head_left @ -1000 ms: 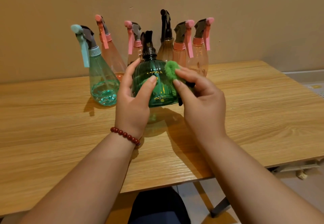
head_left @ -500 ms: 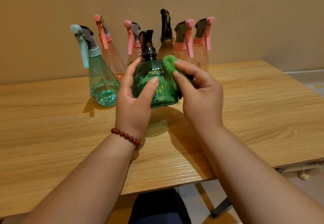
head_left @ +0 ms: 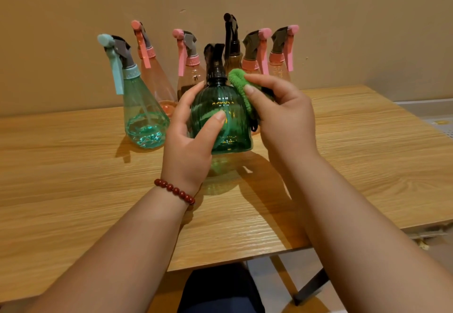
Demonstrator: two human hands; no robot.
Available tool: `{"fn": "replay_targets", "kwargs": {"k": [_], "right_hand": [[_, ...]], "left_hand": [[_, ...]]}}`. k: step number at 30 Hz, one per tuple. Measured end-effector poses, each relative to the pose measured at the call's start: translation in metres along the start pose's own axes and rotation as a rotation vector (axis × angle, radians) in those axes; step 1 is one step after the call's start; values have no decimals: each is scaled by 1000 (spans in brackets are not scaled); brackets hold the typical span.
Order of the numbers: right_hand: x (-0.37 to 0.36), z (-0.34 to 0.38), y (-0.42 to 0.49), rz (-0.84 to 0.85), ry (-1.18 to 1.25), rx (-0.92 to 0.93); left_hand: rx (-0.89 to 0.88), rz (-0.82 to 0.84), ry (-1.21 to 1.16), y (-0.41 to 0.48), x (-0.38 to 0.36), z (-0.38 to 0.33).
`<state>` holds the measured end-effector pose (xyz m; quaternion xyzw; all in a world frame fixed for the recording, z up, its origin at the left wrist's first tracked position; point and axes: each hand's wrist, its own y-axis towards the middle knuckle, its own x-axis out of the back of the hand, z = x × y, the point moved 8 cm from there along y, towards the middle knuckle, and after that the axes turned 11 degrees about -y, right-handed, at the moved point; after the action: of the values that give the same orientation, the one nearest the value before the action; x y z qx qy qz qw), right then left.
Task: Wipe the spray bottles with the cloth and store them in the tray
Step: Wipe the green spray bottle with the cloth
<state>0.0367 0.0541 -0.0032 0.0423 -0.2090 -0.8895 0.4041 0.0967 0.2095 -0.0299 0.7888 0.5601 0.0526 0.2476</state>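
Left hand point(head_left: 188, 146) part-hides bottle point(head_left: 234, 126), right hand point(head_left: 286, 121) part-hides cloth point(head_left: 236, 79).

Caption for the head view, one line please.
Left hand holds the green bottle while the right hand presses a cloth to its shoulder; more bottles stand behind.

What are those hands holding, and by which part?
The left hand grips the green bottle round its ribbed body. The right hand pinches a bunched green cloth against the bottle's shoulder.
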Motion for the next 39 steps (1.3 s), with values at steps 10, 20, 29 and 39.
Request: {"fn": "replay_targets", "kwargs": {"k": [10,20,29,39], "right_hand": [[3,2,-56,-73,-66,166],[-3,19,-55,-75,-135,288],[-3,-19,-26,-64,77,-121],[4,14,-35,-73,-73,223]], "left_hand": [[-24,-81,-4,3,6,-2],[-21,-81,-68,2,9,-4],[36,1,-205,0,-1,3],[-50,52,26,4,-3,3]]}}
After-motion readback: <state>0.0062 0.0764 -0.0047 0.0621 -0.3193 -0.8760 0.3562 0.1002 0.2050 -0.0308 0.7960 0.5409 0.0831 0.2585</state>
